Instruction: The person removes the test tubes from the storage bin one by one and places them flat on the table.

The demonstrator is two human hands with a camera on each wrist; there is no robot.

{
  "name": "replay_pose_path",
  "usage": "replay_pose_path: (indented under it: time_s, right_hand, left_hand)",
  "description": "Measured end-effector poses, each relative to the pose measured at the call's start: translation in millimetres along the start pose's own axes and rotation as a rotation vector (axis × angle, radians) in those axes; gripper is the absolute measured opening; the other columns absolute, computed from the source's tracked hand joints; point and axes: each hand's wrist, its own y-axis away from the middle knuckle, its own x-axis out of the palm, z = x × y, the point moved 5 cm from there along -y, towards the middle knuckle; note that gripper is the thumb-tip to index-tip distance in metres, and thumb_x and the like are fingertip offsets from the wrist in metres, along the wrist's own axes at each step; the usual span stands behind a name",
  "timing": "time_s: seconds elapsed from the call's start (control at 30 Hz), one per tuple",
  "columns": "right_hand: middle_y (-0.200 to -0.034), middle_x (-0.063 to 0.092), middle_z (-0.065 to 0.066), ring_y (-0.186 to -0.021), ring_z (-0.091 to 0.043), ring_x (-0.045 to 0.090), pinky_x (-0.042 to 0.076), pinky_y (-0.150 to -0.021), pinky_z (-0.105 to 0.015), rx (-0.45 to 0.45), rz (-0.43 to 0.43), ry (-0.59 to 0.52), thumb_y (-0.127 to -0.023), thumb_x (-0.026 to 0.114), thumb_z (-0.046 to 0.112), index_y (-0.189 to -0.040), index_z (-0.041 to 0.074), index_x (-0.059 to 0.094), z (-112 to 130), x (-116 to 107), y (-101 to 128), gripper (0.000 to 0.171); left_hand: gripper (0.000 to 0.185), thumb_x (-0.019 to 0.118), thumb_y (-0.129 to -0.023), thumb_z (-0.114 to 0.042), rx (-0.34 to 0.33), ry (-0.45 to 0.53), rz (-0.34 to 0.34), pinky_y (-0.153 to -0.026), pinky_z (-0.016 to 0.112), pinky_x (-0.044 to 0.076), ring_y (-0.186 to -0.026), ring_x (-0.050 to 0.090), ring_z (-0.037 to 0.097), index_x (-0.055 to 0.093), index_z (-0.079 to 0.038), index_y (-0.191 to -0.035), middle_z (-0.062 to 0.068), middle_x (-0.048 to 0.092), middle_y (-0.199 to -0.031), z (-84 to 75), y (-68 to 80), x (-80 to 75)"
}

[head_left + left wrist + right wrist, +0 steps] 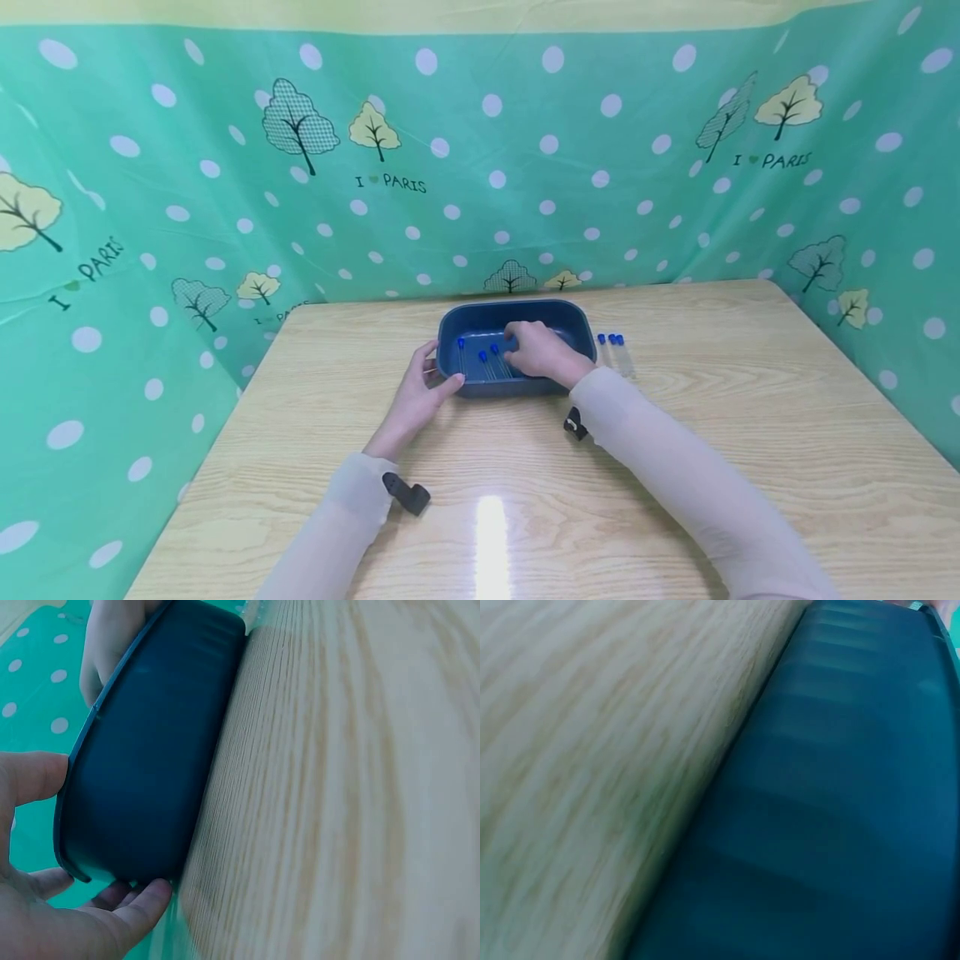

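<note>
A dark blue plastic tub [480, 388] stands near the back of the table. My left hand [422, 385] steadies its left end, thumb at the near rim and fingers round the end wall; the left wrist view shows the same hand [67, 900] close around the tub's corner. Inside lie clear thin tubes with blue caps, among them one at the left [461, 343] and two nearer the middle [483, 357]. My right hand [538, 348] reaches over the near rim into the tub, fingers bent downward beside these tubes. I cannot tell whether its fingertips pinch anything.
Right of the tub, more blue-capped clear tubes [613, 340] lie side by side on the wooden table [712, 400]. A green dotted curtain [480, 175] hangs behind and at both sides. Each wrist carries a small black camera mount [407, 493].
</note>
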Motion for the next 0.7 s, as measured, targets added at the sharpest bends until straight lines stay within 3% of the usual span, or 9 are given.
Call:
replay_pose_path:
  time_s: [0.27,0.53,0.7]
  right_hand:
    - [-0.120,0.062,-0.010,-0.083,-0.018,0.059,0.051,-0.082,-0.038,0.022,0.014,0.014,-0.091,0.065,0.024,-0.129,0.007,0.056,2.4,5.0,-6.9,0.042]
    - [-0.120,0.062,-0.009,-0.085,-0.019,0.058,0.049,-0.080,-0.037,0.042,0.044,0.029,-0.091,0.064,0.022,-0.129,0.008,0.056,4.3,11.2,-13.6,0.041]
    - [-0.126,0.059,-0.009,-0.093,-0.020,0.057,0.049,-0.089,-0.041,0.064,0.067,0.035,-0.092,0.064,0.022,-0.132,0.010,0.053,6.7,13.8,-16.0,0.044]
  left_hand:
    - [0.075,0.068,-0.088,-0.029,-0.004,-0.014,-0.012,-0.102,0.054,0.037,-0.130,0.040,0.037,0.024,-0.021,-0.149,0.018,0.040,-0.141,-0.2,1.6,-0.3]
    - [0.074,0.068,-0.089,-0.029,-0.010,-0.026,-0.007,-0.103,0.053,0.037,-0.130,0.041,0.036,0.024,-0.022,-0.149,0.017,0.039,-0.142,-0.1,1.1,-0.7]
    - [0.074,0.068,-0.088,-0.031,-0.018,-0.024,-0.011,-0.102,0.051,0.039,-0.130,0.041,0.034,0.025,-0.024,-0.149,0.017,0.039,-0.141,1.4,0.4,-0.7]
